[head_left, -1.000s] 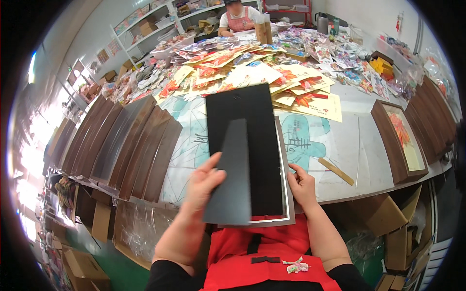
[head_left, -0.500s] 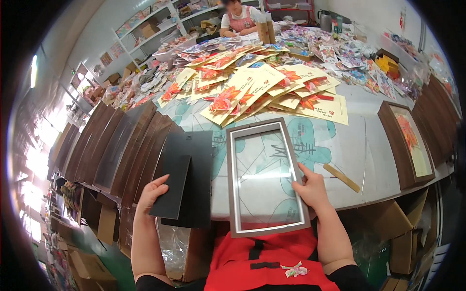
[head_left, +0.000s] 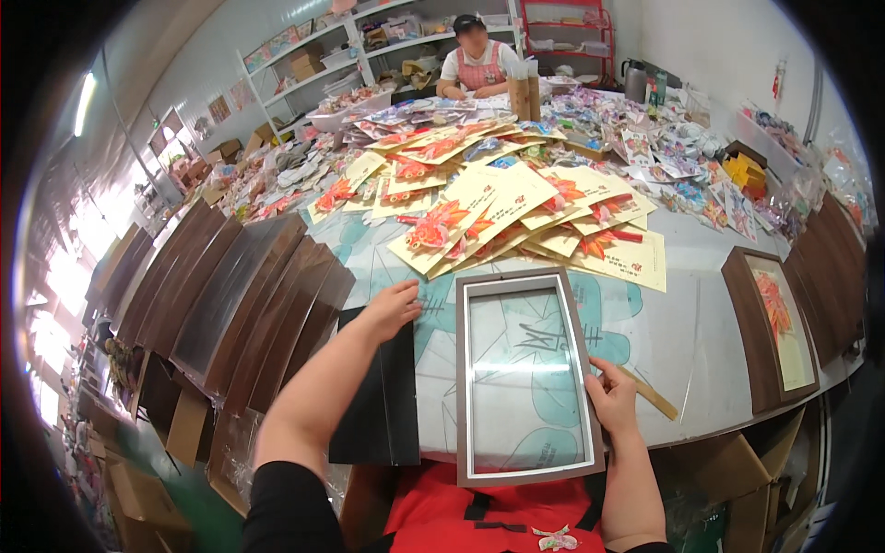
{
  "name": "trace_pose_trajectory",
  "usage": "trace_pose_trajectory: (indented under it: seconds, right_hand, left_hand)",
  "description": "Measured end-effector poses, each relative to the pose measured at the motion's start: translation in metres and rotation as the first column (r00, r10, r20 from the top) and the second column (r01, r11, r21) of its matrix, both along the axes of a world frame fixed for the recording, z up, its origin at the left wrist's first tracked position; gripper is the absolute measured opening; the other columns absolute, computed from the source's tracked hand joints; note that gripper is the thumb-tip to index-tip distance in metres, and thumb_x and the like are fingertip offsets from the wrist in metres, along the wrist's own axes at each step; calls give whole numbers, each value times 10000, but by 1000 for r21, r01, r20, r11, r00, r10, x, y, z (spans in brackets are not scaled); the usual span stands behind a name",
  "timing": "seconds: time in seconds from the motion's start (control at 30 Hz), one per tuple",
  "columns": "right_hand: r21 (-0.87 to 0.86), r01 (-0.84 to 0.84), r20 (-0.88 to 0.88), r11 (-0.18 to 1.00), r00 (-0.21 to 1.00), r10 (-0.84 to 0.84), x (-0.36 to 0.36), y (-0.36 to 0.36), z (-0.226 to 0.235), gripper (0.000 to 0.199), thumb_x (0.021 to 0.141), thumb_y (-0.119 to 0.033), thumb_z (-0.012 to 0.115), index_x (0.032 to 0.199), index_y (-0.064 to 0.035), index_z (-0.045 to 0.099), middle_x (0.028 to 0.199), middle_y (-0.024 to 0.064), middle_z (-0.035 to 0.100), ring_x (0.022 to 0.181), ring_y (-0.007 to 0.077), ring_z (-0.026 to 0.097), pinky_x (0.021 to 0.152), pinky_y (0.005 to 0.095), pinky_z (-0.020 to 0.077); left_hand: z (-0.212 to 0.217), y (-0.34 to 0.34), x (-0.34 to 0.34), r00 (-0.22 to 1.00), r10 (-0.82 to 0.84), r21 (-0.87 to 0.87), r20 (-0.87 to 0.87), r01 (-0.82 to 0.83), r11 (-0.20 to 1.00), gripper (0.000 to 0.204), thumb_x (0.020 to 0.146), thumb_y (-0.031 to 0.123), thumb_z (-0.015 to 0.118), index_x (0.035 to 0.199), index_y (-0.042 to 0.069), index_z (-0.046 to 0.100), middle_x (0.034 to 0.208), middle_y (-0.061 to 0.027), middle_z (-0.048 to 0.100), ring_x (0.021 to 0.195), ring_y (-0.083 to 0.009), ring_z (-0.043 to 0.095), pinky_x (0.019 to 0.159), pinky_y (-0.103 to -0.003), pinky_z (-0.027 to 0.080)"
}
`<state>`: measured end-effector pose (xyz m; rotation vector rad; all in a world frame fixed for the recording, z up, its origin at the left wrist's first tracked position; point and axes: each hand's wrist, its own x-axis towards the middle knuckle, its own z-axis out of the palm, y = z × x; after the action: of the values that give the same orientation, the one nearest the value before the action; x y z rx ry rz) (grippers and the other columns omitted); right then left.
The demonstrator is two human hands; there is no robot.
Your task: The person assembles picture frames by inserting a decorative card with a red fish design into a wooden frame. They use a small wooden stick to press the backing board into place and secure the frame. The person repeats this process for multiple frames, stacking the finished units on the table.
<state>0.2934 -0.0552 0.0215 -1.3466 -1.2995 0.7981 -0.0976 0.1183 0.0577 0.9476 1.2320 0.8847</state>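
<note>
Right fingers (head_left: 606, 370) clasp brown rectangular frame (head_left: 464, 387); left fingers (head_left: 406, 297) loosely extended near flat black board (head_left: 392, 401).

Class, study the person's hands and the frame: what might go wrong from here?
Only the right hand holds the frame, at one side, so it might slip. The left forearm crosses over the black board and might nudge it. The overlapping cards might slide if bumped.

Beyond the left hand (head_left: 395, 309) and right hand (head_left: 613, 398), cream cards (head_left: 489, 232) are bearing rows of small dark characters, too tiny to read. Between the hands, larger dark characters (head_left: 544, 335) are marking the teal-patterned table cover (head_left: 616, 300), some showing through the brown frame (head_left: 463, 387).
</note>
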Motion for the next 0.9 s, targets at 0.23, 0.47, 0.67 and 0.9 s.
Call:
trace_pose_trajectory:
  seconds: [0.23,0.47,0.67,0.9]
  right_hand:
    - [9,22,-62,1000,998,-21,0,0,-6,253,801,-72,645,1037,21,658,581,-24,518,526,32,430,481,209,346]
    - [35,10,-20,999,1000,-9,0,1,-9,246,817,-90,635,1037,16,656,600,-25,530,532,36,444,489,211,360]
    - [54,11,-22,999,1000,-10,3,4,-18,244,816,-117,634,1020,15,659,594,-11,533,540,55,459,508,228,383]
    - [134,-4,196,991,980,-23,-10,-9,39,316,794,-109,647,1092,-6,621,973,113,643,811,209,613,671,318,488]
  left_hand:
    - [-21,78,52,730,553,-226,401,-506,832,422,877,186,629,1239,65,446,1096,-72,503,980,-223,513,851,-367,468]
    - [80,45,20,916,321,521,238,-400,754,386,883,111,626,1246,14,538,1153,-38,595,1046,-139,553,921,-351,480]
    - [202,-34,-22,947,277,829,160,-282,484,294,841,24,647,1134,0,621,928,-48,658,797,-86,614,760,-216,508]
    - [276,-144,-47,949,313,865,38,-188,465,273,853,-52,564,1119,-12,610,1025,-71,652,866,-132,637,754,-269,542]
